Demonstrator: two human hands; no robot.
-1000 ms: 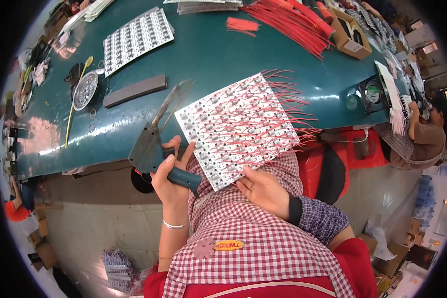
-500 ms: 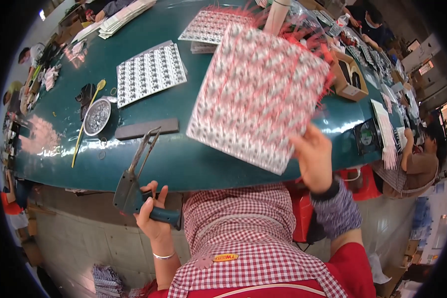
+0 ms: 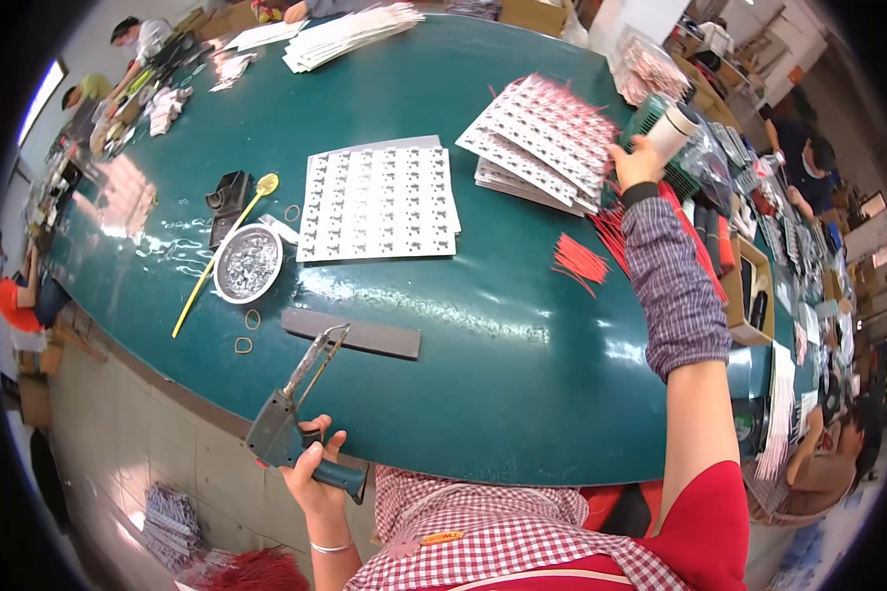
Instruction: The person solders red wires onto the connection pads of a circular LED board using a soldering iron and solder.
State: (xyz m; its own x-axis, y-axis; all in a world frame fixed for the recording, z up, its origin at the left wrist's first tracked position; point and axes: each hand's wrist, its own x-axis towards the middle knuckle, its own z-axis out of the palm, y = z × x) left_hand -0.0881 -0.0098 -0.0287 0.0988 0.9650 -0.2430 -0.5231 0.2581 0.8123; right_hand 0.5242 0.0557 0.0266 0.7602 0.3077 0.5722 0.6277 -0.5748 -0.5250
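Note:
My left hand (image 3: 315, 468) is wrapped round the grip of a dark teal soldering gun (image 3: 288, 433), its metal tip raised over the table's near edge. Out at the far right, my right arm reaches to a stack of white panels with red wires (image 3: 552, 138). My right hand (image 3: 640, 164) pinches the right edge of the top panel, which lies askew on the others; some fingers are hidden. Just beyond that hand leans a white bottle (image 3: 674, 133). Panels with rows of small dark parts (image 3: 376, 202) lie mid-table. A grey bar (image 3: 353, 333) rests beyond the gun tip.
Left of the panels are a metal bowl of small shiny bits (image 3: 248, 264), a yellow stick (image 3: 217, 251) and a black object (image 3: 229, 202). Loose red wires (image 3: 581, 260) lie below the stack. A cardboard box (image 3: 751, 295) stands at right. Other people work around the table.
My right hand has carried the red-wired panel away from me onto the stack at the far right. The soldering gun stays in my left hand. The head view has shifted.

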